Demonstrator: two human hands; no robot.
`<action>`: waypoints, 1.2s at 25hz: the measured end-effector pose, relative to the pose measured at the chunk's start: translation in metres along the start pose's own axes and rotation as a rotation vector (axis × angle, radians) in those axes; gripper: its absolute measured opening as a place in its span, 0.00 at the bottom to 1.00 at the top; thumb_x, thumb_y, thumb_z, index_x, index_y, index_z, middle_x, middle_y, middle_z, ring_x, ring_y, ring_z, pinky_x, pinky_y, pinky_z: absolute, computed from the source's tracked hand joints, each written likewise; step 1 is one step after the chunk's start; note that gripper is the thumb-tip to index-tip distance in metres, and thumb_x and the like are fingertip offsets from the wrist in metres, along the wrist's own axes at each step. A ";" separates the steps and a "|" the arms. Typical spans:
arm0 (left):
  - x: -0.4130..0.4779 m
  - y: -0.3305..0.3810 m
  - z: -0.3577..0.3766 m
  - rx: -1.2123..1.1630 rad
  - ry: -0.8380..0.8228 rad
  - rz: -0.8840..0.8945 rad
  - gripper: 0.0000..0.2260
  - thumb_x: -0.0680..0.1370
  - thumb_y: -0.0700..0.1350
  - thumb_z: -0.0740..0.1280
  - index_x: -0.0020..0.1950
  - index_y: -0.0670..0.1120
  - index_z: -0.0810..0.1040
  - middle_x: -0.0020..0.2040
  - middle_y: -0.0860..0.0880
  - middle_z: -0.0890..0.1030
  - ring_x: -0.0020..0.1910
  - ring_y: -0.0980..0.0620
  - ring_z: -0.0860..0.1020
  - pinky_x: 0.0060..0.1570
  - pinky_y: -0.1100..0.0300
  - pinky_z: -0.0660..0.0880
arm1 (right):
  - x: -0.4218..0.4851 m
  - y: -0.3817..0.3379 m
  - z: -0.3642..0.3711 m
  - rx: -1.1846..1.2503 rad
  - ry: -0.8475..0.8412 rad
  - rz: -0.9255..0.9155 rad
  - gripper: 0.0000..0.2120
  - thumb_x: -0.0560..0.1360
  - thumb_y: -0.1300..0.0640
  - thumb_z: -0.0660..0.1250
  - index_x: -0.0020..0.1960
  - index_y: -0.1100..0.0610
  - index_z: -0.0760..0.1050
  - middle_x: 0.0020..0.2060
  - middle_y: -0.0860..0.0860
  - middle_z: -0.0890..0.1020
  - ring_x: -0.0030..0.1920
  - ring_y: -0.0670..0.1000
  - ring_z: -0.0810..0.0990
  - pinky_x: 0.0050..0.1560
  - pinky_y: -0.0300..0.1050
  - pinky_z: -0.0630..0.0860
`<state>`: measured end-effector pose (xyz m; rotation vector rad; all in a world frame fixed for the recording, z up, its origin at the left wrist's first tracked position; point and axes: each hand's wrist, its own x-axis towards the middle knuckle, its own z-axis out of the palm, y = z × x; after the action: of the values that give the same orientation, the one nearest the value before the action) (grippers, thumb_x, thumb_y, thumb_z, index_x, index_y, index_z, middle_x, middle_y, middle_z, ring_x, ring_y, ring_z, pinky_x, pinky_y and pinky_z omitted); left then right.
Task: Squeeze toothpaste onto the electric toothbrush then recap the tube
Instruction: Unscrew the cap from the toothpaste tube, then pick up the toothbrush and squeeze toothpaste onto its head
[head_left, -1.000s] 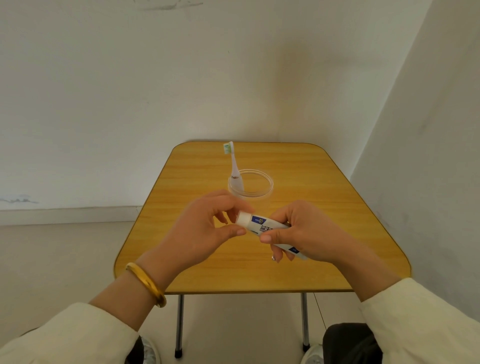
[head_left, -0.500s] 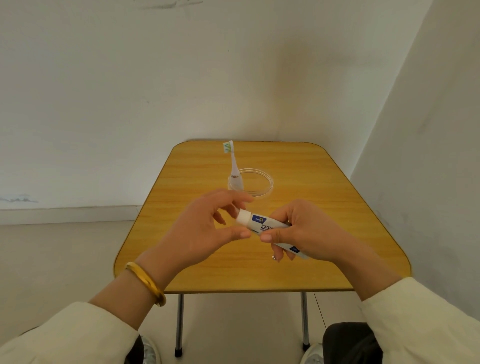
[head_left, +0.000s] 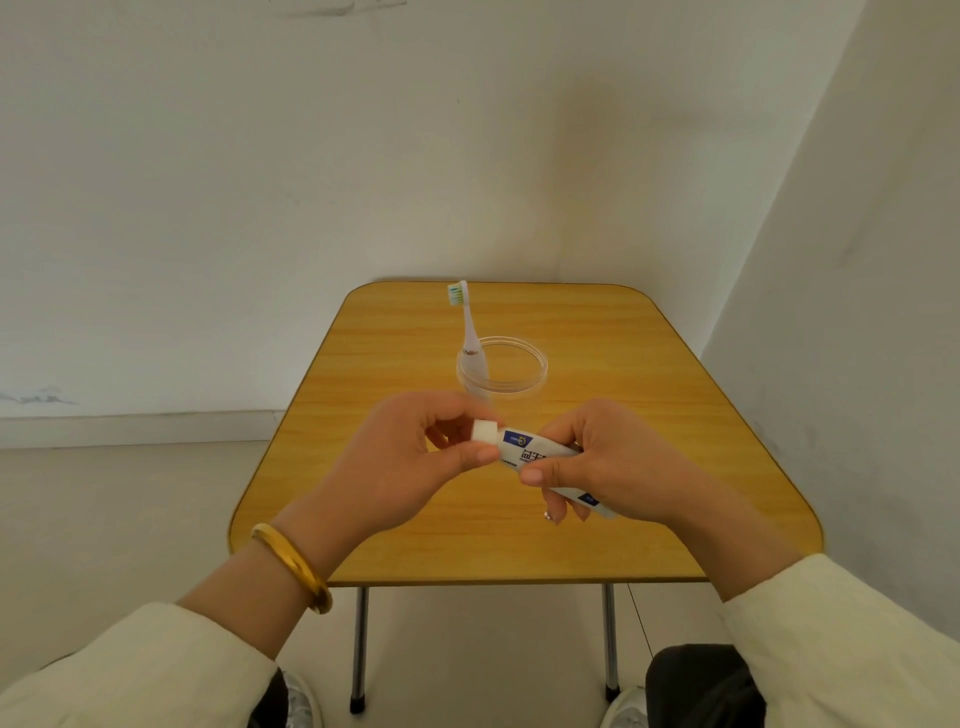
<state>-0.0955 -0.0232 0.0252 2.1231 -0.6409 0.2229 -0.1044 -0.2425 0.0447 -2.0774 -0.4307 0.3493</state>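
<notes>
The right hand (head_left: 613, 462) wraps its fingers around the body of the toothpaste tube (head_left: 540, 451), held above the near half of the yellow table (head_left: 675, 415). The left hand (head_left: 410, 457) pinches the tube's white cap (head_left: 484, 432) between thumb and fingers. Behind them, the electric toothbrush (head_left: 470, 338) stands upright, bristles up, in a clear cup (head_left: 519, 371).
</notes>
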 end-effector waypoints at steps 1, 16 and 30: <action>0.000 0.000 0.001 -0.026 -0.001 -0.010 0.06 0.73 0.52 0.71 0.50 0.57 0.83 0.44 0.57 0.83 0.41 0.58 0.79 0.41 0.70 0.74 | 0.000 0.000 0.000 0.001 -0.001 -0.003 0.06 0.74 0.54 0.73 0.38 0.50 0.83 0.31 0.59 0.86 0.27 0.54 0.77 0.32 0.46 0.75; 0.001 -0.037 0.003 0.277 0.023 -0.290 0.08 0.69 0.48 0.74 0.43 0.56 0.76 0.40 0.56 0.79 0.39 0.57 0.78 0.37 0.62 0.74 | 0.002 0.005 -0.002 -0.018 0.083 -0.008 0.06 0.74 0.53 0.73 0.40 0.54 0.83 0.30 0.56 0.86 0.25 0.48 0.78 0.33 0.45 0.77; 0.007 -0.066 0.017 0.453 -0.108 -0.367 0.09 0.74 0.49 0.68 0.51 0.60 0.75 0.44 0.60 0.76 0.42 0.60 0.75 0.37 0.66 0.70 | 0.001 0.006 -0.005 0.029 0.141 -0.023 0.08 0.74 0.53 0.73 0.37 0.50 0.83 0.31 0.57 0.86 0.25 0.48 0.78 0.34 0.47 0.77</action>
<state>-0.0563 -0.0079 -0.0295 2.6571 -0.2629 0.0505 -0.1004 -0.2487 0.0425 -2.0522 -0.3623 0.1929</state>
